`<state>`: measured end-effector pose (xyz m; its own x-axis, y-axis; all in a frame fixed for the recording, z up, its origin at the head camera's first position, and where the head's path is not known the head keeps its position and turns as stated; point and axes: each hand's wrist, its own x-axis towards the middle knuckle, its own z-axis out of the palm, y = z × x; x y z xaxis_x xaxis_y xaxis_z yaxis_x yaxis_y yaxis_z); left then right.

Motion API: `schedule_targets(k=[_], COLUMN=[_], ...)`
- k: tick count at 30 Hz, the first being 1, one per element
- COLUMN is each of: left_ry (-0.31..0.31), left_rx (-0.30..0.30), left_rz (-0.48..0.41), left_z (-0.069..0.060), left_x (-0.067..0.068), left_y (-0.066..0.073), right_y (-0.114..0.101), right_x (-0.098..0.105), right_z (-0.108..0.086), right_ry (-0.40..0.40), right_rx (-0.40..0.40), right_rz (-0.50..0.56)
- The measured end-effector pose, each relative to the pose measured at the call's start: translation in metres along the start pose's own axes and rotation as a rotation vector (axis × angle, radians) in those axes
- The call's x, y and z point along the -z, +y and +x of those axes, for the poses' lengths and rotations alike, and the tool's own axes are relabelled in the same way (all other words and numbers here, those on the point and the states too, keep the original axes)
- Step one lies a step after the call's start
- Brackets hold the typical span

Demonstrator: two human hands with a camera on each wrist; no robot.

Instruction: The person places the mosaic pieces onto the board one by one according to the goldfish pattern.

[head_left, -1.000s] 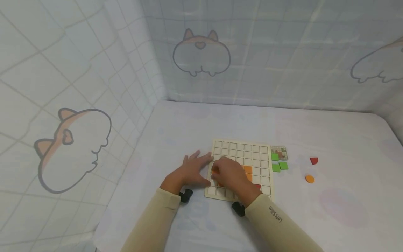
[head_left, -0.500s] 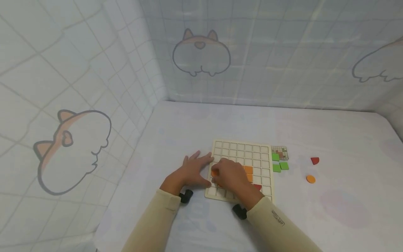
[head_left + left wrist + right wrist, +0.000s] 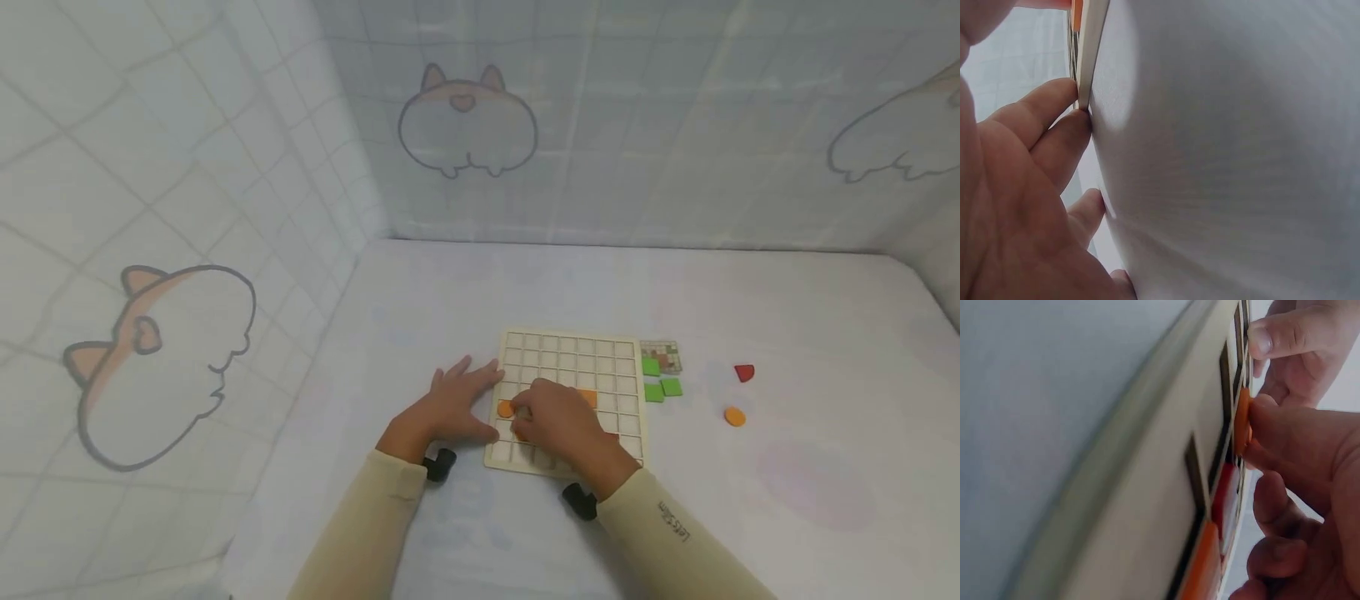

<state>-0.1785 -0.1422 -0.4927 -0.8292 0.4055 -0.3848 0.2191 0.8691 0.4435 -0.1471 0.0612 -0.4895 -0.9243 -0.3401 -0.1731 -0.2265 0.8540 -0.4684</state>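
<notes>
A pale gridded board lies on the white surface. My left hand has its fingers spread along the board's left edge; in the left wrist view the fingertips touch the board's side. My right hand is over the lower left of the grid. In the right wrist view its thumb and a finger pinch an orange piece at the board. An orange disc lies in a left-column cell. A red piece and another orange piece sit in the grid; the right hand covers nearby cells.
Right of the board lie several green squares, partly on a small pattern card. Farther right are a red wedge-shaped piece and a loose orange disc. An orange square shows beyond the right hand.
My right fingers have come away from the orange disc in the left column and shifted slightly right to another orange piece. My left hand stays at the board's edge; the head view tilted slightly.
</notes>
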Motion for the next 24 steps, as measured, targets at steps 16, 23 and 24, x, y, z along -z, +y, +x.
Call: schedule_targets(k=[16,23,24], left_ry=[0.005,0.003,0.000], left_rx=[0.033,0.019,0.018], left_rz=[0.002,-0.010,-0.015], left_z=[0.004,0.005,0.005], left_x=[-0.002,-0.005,-0.006], left_y=[-0.002,-0.006,-0.006], right_y=[0.098,0.147,0.152], right_x=[0.056,0.070,0.071], right_z=[-0.057,-0.095,-0.099], right_ry=[0.135,0.195,0.196], right_rx=[-0.408,-0.653,-0.687], right_rz=[0.170,0.262,0.275])
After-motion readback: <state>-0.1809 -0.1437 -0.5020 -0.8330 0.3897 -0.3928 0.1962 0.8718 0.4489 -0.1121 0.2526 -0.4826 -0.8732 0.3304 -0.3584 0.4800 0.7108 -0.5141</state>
